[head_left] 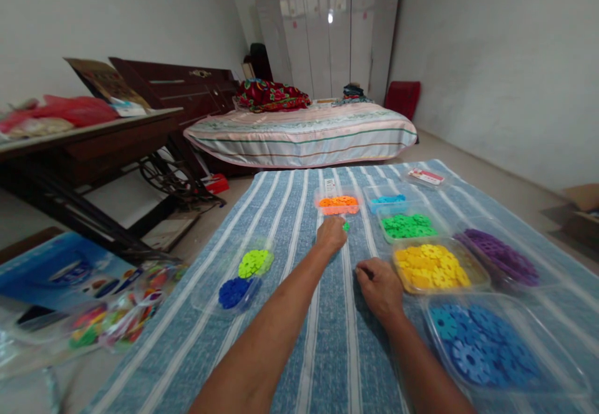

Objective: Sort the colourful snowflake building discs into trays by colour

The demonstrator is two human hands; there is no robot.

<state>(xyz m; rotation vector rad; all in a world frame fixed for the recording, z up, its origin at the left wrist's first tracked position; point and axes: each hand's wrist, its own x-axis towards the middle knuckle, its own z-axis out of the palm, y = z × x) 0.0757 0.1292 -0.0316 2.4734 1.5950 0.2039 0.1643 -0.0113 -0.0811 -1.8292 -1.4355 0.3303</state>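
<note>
My left hand [332, 234] reaches over the cloth just in front of a clear box of orange discs [337, 205]. Pinched at its fingertips is a small green plastic disc [346, 226]. My right hand [381, 286] rests on the cloth, its fingers curled in with nothing visible in them. Beside it stands a clear box of yellow notched discs [433, 266]. Behind that one are green discs [408, 226] in their own box, and light blue pieces [388, 202] lie in another. To the left, one clear container holds lime discs [255, 263] and dark blue discs [234, 292].
Purple discs [500, 256] fill a box at the right, and large blue discs [482, 345] one at the near right. A closed clear box [425, 177] lies at the far corner of the striped cloth [281, 239]. A bed [304, 133] stands beyond; a sewing-machine table [93, 128] is left.
</note>
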